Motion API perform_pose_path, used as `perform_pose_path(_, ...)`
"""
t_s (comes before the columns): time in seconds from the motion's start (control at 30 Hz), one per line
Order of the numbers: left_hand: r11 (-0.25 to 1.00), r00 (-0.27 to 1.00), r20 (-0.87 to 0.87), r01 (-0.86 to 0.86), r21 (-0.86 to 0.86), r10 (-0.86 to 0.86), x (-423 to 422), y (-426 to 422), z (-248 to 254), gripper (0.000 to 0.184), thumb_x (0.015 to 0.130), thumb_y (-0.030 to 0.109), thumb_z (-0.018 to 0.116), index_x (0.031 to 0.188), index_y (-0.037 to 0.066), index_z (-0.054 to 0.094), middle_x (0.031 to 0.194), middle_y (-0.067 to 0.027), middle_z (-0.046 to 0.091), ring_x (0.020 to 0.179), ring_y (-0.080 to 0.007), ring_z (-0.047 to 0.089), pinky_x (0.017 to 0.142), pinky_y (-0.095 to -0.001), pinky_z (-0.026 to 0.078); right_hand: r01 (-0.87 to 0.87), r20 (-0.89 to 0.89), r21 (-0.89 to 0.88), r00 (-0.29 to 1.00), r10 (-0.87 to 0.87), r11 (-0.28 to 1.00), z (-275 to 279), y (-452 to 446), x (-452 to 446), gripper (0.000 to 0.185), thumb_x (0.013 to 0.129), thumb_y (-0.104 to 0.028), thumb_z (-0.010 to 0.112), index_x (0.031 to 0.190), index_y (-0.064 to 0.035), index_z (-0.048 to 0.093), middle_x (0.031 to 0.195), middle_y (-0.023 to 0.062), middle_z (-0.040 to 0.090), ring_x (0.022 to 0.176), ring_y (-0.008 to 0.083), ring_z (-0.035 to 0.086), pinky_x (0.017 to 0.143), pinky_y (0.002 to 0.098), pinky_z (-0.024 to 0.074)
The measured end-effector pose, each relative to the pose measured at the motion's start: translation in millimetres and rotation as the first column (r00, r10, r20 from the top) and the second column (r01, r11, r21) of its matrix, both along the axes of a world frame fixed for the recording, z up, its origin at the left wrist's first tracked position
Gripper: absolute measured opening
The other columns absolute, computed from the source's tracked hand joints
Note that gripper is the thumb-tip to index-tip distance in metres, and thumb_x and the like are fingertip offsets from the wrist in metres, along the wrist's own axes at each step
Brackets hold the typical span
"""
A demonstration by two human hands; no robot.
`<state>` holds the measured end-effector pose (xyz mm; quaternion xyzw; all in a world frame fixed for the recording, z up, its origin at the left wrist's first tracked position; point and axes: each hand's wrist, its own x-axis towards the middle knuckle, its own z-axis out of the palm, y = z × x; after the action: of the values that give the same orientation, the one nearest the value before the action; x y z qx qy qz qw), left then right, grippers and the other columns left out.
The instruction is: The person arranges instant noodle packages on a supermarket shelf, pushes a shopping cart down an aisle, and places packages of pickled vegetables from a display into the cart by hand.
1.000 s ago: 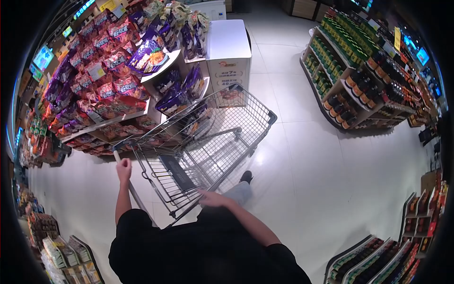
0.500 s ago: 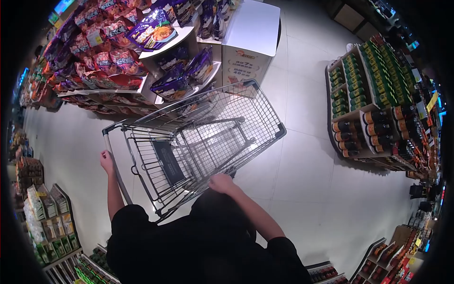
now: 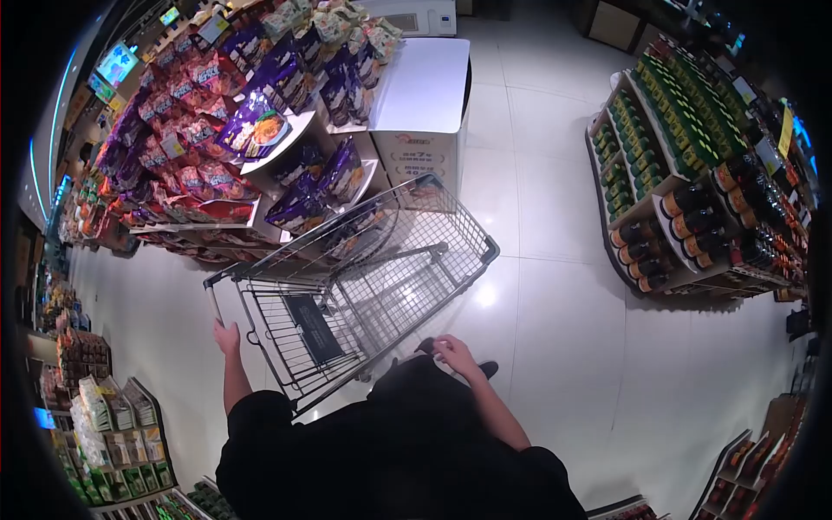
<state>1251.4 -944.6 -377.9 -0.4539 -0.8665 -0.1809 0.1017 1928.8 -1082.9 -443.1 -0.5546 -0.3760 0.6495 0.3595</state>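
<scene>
Pale tiled floor [image 3: 555, 364], glossy under lights, between 2 stocked displays.

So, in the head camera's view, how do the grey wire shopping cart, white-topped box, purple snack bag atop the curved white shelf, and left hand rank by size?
Largest to smallest:
Grey wire shopping cart
White-topped box
Purple snack bag
Left hand

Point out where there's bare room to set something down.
The top of the white box, beside the snack bags; inside the cart, within its wire walls; the floor between cart and bottles. It is crowded where the bags and bottles are displayed.
</scene>
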Motion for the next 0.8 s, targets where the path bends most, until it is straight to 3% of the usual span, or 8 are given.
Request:
perform_pose_path(0.07, 0.983, 0.911, 0.372, -0.15, -0.104, 0.179, 39.3, -12.5, 40.2, 0.078, 0.08, 0.024, 0.069, 0.146, -0.002, 0.036, 0.137, -0.0249, 0.054, 0.124, -0.0374, 0.054, 0.106, -0.0432, 0.041, 0.103, 0.035, -0.072, 0.994, -0.101, 0.992, 2.7, -19.8, 61.5, 0.034, 0.098, -0.031, 0.059, 0.119, -0.0036, 0.059, 0.092, 0.0127, 0.069, 0.074, 0.0164, 0.066, 0.065, 0.028, 0.0537)
perform_pose_path(0.3, 0.983, 0.884, 0.434, -0.135, -0.124, 0.176, 81.1, -30.0, 33.5, 0.088, 0.077, 0.028, 0.07, 0.15, -0.001, 0.029, 0.145, -0.0288, 0.045, 0.134, -0.0407, 0.044, 0.112, -0.0432, 0.036, 0.511, 0.271, -0.133, 0.843, -0.465, 0.849, -33.0, -81.2, 226.7, 0.033, 0.095, -0.031, 0.059, 0.109, -0.0009, 0.061, 0.09, 0.0134, 0.07, 0.067, 0.0162, 0.065, 0.057, 0.0271, 0.0521)
perform_pose_path(0.5, 0.99, 0.93, 0.36, -0.02, -0.138, 0.069, 151.6, -68.3, 33.5, 0.09, 0.079, 0.022, 0.07, 0.153, 0.002, 0.023, 0.15, -0.0259, 0.037, 0.138, -0.0398, 0.039, 0.117, -0.0431, 0.028, 0.378, 0.222, -0.196, 0.916, -0.335, 0.905, -47.2, -44.6, 219.0, 0.035, 0.093, -0.031, 0.059, 0.109, 0.0001, 0.061, 0.09, 0.0151, 0.07, 0.068, 0.018, 0.066, 0.057, 0.0284, 0.0526)
perform_pose_path(0.57, 0.99, 0.907, 0.412, -0.028, -0.136, 0.082, 162.4, -70.2, 25.3, 0.089, 0.08, 0.019, 0.07, 0.153, 0.004, 0.021, 0.15, -0.0248, 0.037, 0.133, -0.0398, 0.045, 0.104, -0.0447, 0.046, 0.241, 0.203, -0.123, 0.956, -0.213, 0.963, -49.9, -19.8, 199.3, 0.036, 0.093, -0.032, 0.059, 0.11, 0.0002, 0.061, 0.091, 0.0157, 0.07, 0.069, 0.0187, 0.067, 0.059, 0.0293, 0.0532)
perform_pose_path(0.6, 0.995, 0.804, 0.588, -0.05, -0.089, 0.093, 176.9, -71.2, 34.0, 0.086, 0.081, 0.016, 0.068, 0.152, 0.01, 0.021, 0.146, -0.0243, 0.041, 0.104, -0.0349, 0.064, 0.074, -0.0401, 0.06, 0.185, 0.216, -0.066, 0.962, -0.167, 0.98, -46.2, -7.4, 189.7, 0.037, 0.093, -0.032, 0.06, 0.11, 0.0001, 0.061, 0.091, 0.0159, 0.07, 0.07, 0.0192, 0.067, 0.06, 0.03, 0.0537)
perform_pose_path(0.63, 0.995, 0.804, 0.587, -0.054, -0.089, 0.096, 189.4, -71.4, 41.9, 0.086, 0.081, 0.016, 0.068, 0.152, 0.01, 0.021, 0.146, -0.0243, 0.041, 0.104, -0.0349, 0.064, 0.074, -0.0401, 0.06, 0.134, 0.228, -0.015, 0.965, -0.127, 0.991, -42.3, 3.9, 178.1, 0.037, 0.093, -0.033, 0.06, 0.111, 0.0001, 0.061, 0.091, 0.016, 0.07, 0.071, 0.0197, 0.068, 0.061, 0.0307, 0.0541)
perform_pose_path(0.7, 0.999, 0.698, 0.716, 0.009, -0.047, 0.027, 207.0, -76.5, 49.8, 0.085, 0.082, 0.013, 0.065, 0.153, 0.016, 0.017, 0.133, -0.0207, 0.049, 0.068, -0.0237, 0.065, 0.051, -0.0316, 0.058, 0.097, 0.181, 0.095, 0.977, -0.113, 0.991, -40.9, 19.5, 151.9, 0.04, 0.093, -0.036, 0.062, 0.111, 0.0001, 0.062, 0.09, 0.0166, 0.07, 0.072, 0.0203, 0.068, 0.063, 0.0314, 0.0548)
perform_pose_path(0.8, 0.994, 0.6, 0.793, 0.036, 0.107, -0.107, 228.2, -77.5, 41.1, 0.083, 0.084, 0.009, 0.061, 0.153, 0.018, 0.015, 0.12, -0.0161, 0.054, 0.054, -0.0171, 0.057, 0.054, -0.0323, 0.058, 0.002, 0.205, 0.068, 0.979, -0.016, 0.998, -25.1, 35.2, 126.2, 0.044, 0.093, -0.04, 0.062, 0.111, 0.001, 0.062, 0.089, 0.0161, 0.07, 0.073, 0.0213, 0.068, 0.065, 0.0324, 0.0555)
